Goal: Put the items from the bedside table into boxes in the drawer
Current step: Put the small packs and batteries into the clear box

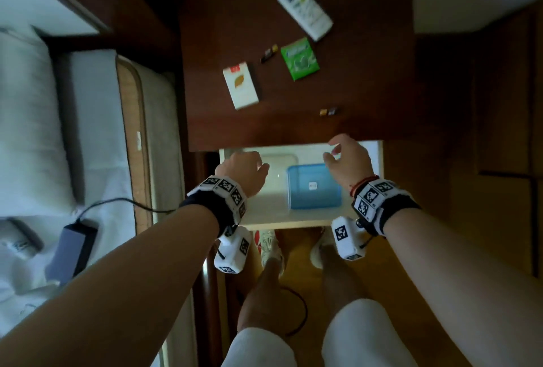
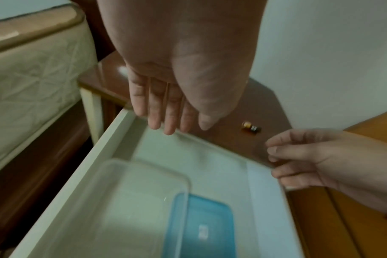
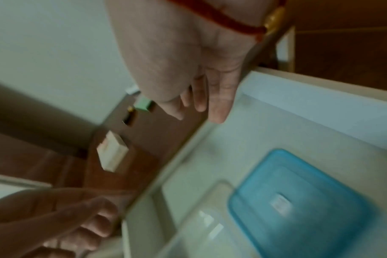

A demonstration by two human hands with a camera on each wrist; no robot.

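**Two empty hands over an open drawer, items waiting on the counter**

Head view: a dark wooden counter (image 1: 367, 78) carries a white remote control (image 1: 304, 8), a green packet (image 1: 299, 58), a white cigarette pack (image 1: 241, 85) and two small dark batteries, one (image 1: 269, 53) between pack and packet, one (image 1: 329, 111) near the front edge. Below, the white drawer (image 1: 377, 155) stands open with a clear box (image 1: 279, 161) on the left and a blue box (image 1: 313, 186) beside it. The left hand (image 1: 244, 171) hovers over the clear box, the right hand (image 1: 348, 158) above the blue one.

Left wrist view: the left hand (image 2: 172, 104) is wide, fingers straight, holding nothing. The right hand (image 2: 309, 157) is loosely curled and empty, near the counter's edge.

Right wrist view, blurred: the right hand (image 3: 201, 97) has relaxed fingers and holds nothing, above the drawer's back edge.
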